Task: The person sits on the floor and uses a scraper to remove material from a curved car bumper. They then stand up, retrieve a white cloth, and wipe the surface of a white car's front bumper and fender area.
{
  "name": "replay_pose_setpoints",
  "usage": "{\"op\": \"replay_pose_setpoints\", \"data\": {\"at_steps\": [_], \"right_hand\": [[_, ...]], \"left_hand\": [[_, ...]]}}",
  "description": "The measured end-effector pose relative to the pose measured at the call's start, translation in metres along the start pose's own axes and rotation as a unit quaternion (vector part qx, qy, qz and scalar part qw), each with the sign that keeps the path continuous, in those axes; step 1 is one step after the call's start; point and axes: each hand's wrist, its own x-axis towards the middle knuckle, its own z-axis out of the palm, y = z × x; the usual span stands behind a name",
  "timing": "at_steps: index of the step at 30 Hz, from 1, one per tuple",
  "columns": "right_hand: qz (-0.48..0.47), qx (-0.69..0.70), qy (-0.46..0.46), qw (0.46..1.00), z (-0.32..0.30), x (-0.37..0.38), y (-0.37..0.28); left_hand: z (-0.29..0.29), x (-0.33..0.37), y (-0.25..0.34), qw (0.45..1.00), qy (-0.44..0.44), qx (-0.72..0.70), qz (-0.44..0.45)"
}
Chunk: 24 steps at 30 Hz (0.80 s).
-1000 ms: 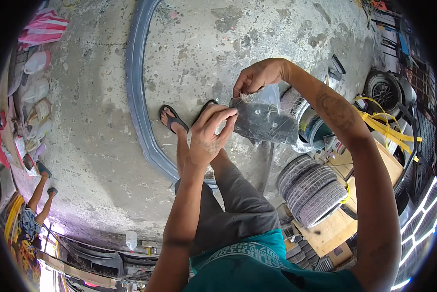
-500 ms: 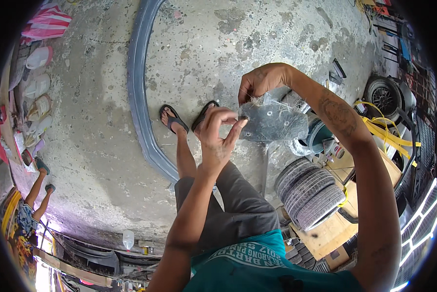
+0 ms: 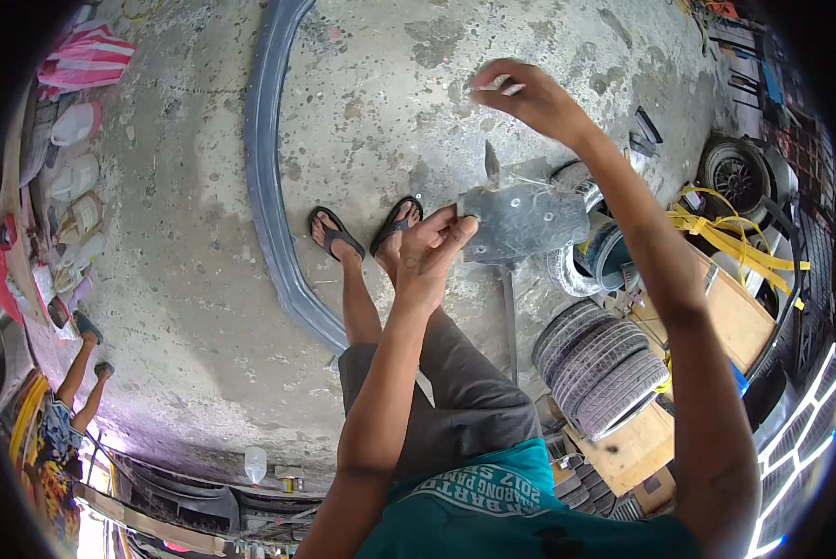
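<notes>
A dark grey flat plate (image 3: 520, 224) with several small round fasteners or holes sits in front of me on a narrow metal post (image 3: 509, 321). My left hand (image 3: 432, 244) pinches the plate's left edge, thumb on top and fingers partly hidden beneath. Past the plate's far edge a dark pointed piece (image 3: 492, 164) sticks out. My right hand (image 3: 525, 98) is raised beyond the plate, apart from it. Its thumb and fingers curl together in a loop, slightly blurred; whatever they pinch is too small to make out.
Stacked tyres (image 3: 604, 368) and a dark bucket (image 3: 609, 256) stand to the right, near yellow straps (image 3: 730, 238) and a wheel (image 3: 737, 177). A long grey bumper-like strip (image 3: 262, 168) lies left of my feet. Plastic jugs (image 3: 75, 177) line the far left, where another person's legs (image 3: 75, 377) show.
My right hand has left the plate's far edge and moved up and away. My left hand has closed onto the plate's left edge. Thin straw-like strands at the far edge look fewer.
</notes>
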Motion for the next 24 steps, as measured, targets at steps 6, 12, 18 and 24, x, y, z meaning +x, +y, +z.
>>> {"op": "replay_pose_setpoints", "data": {"at_steps": [6,12,18,24], "right_hand": [[0.063,-0.119,0.240,0.961,0.004,-0.160,-0.091],[0.166,-0.124,0.321,0.924,0.019,-0.206,-0.077],[0.195,-0.200,0.324,0.904,-0.019,-0.205,-0.056],[0.224,-0.241,0.267,0.906,-0.067,-0.214,-0.043]], "left_hand": [[0.036,0.036,-0.016,0.996,-0.056,0.066,-0.030],[0.092,0.065,-0.016,0.992,-0.098,0.022,-0.073],[0.142,0.087,-0.022,0.979,-0.166,0.026,-0.114],[0.178,0.104,-0.045,0.976,-0.178,0.017,-0.126]]}}
